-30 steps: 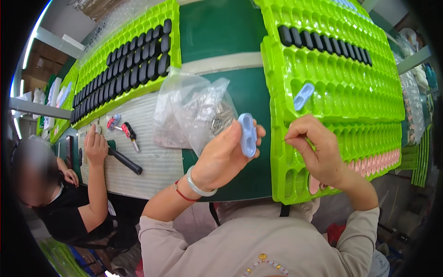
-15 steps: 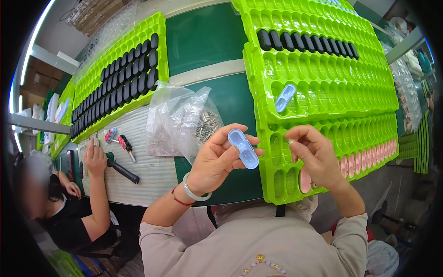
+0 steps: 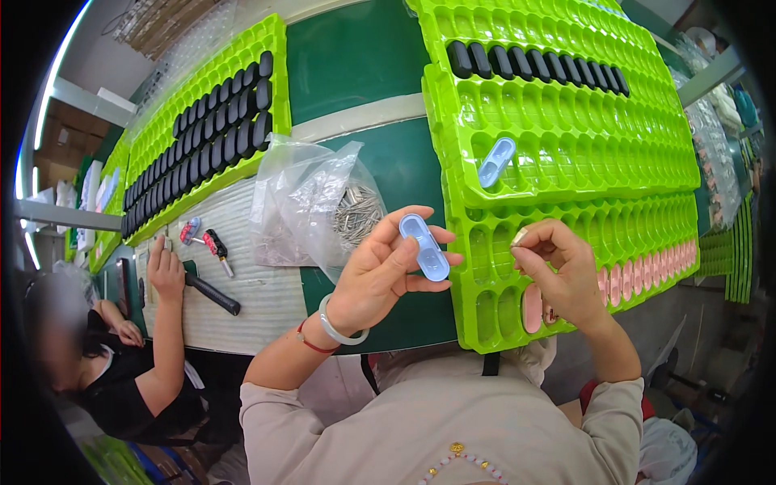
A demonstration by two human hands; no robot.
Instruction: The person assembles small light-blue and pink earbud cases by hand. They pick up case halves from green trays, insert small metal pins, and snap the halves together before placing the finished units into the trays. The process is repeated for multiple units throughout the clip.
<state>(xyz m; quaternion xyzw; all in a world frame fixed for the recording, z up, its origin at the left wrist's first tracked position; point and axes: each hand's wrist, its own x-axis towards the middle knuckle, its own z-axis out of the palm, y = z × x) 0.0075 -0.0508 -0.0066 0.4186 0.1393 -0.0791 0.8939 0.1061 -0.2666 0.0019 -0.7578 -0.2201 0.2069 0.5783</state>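
My left hand [image 3: 376,275] is closed round a light blue oval case part [image 3: 424,252] with two rounded hollows. The thumb presses on its face, and the hollows face up. To the right, my right hand [image 3: 562,271] is raised above the near green tray, thumb and forefinger brought together. Something tiny and pale may be between these fingertips, too small to name. Another light blue case part [image 3: 496,162] lies tilted on the green tray [image 3: 550,192] behind my right hand. Left of my left hand, a clear plastic bag [image 3: 311,202] holds many thin metal pins [image 3: 358,214].
Black oval cases [image 3: 540,65] line a row of the right tray; pink parts [image 3: 638,275] fill slots of the near tray [image 3: 485,343]. More black cases [image 3: 210,133] sit in the left tray. A co-worker's hand [image 3: 167,273] is near a black-handled tool [image 3: 212,293] and a red-and-black tool [image 3: 217,249].
My left hand and the blue case part have shifted slightly left and up, tilting a little. My right hand has turned slightly, its fingertips moving a little right. The co-worker's hand barely moved.
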